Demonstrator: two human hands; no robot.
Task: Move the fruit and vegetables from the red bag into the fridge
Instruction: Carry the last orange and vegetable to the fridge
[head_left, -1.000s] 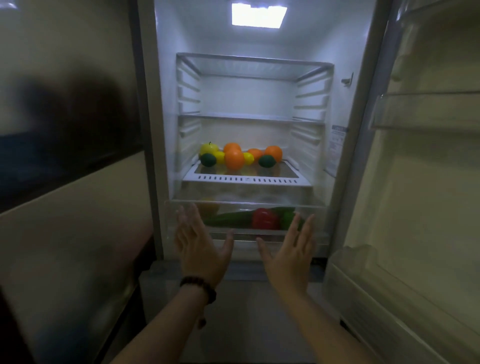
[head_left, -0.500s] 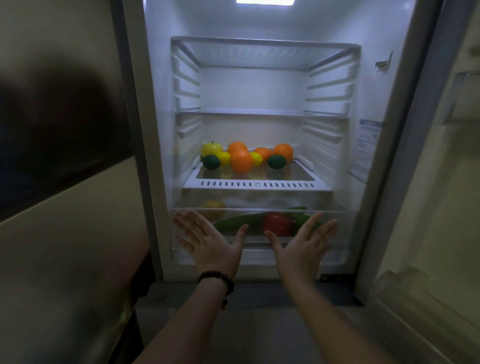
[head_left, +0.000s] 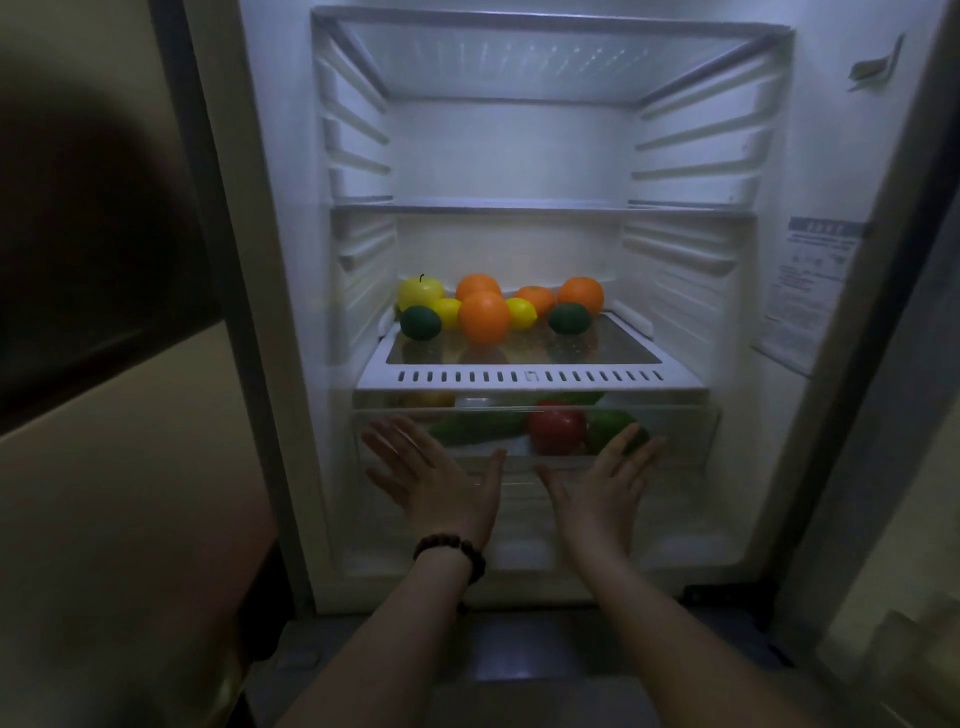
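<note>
Both your hands sit flat against the clear front of the crisper drawer (head_left: 675, 431) at the bottom of the open fridge (head_left: 857, 322), fingers straight and spread wide, holding nothing. Your left hand (head_left: 436, 478), a dark bead bracelet (head_left: 451, 552) on its wrist, presses the left half of the drawer front; your right hand (head_left: 597, 483) presses the right half.

The likely trouble from here is an uneven shove. If one palm leads, the drawer could skew on its runners and jam short of closed. Anything standing proud inside could also catch under the white vented shelf (head_left: 530, 376) just above your fingertips.

Behind your fingers, the drawer holds the vegetables: a long green cucumber (head_left: 478, 428) between your two hands, a red tomato-like piece (head_left: 557, 427) just beyond your right thumb, a green piece (head_left: 608, 423) partly hidden by your right fingers, and something yellowish (head_left: 426, 399) up beyond your left fingertips, too blurred to name.

On the glass shelf above your hands rest the fruit: a yellow apple (head_left: 420, 292) at far left, four oranges (head_left: 483, 317), two lemons (head_left: 521, 313) and two dark green limes (head_left: 421, 322). The upper shelves hold nothing visible. The red bag is out of view, so you cannot tell whether anything remains in it.
</note>
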